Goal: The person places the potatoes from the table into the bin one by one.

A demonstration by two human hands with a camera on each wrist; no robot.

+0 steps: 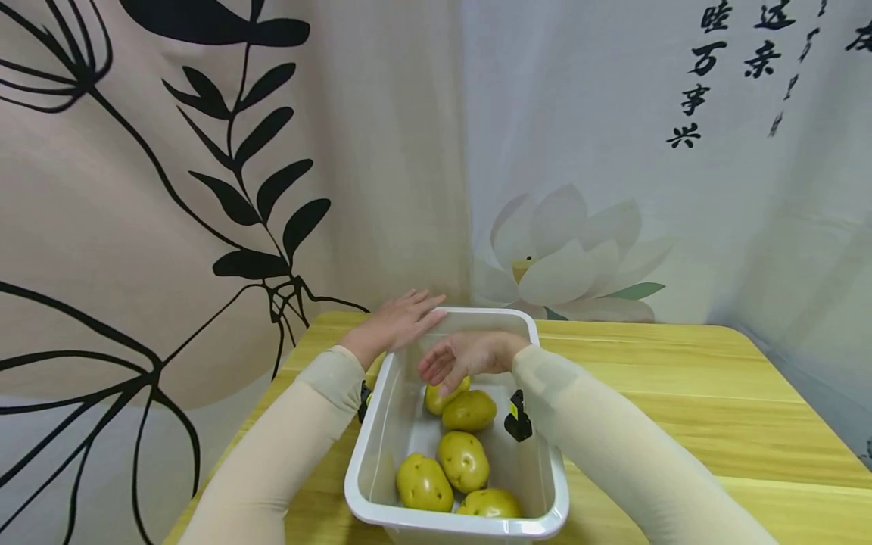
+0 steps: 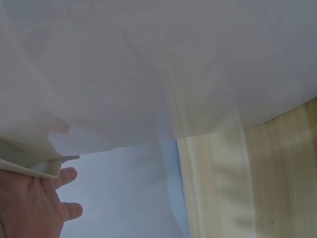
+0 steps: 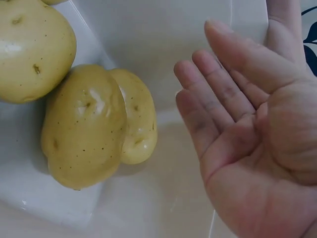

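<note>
A white plastic bin [image 1: 409,518] holds several yellow potatoes [image 1: 463,462]. At the bin's far left corner my left hand [image 1: 402,322] rests on the rim, fingers stretched out; the left wrist view shows that hand [image 2: 29,206] against the rim from below. My right hand [image 1: 477,354] is over the far part of the bin, its fingers loosely bent and nothing in them. Below it lie two potatoes, the nearer one [image 1: 470,410] overlapping the farther. In the right wrist view the right palm [image 3: 242,158] faces up, apart from the potato [image 3: 84,129] beside it.
The bin stands on a wood-grain table [image 1: 654,378], near its left edge. A printed curtain [image 1: 395,151] hangs right behind the table. Black wrist devices, one [image 1: 519,418] at the right sleeve, sit close to the bin's sides.
</note>
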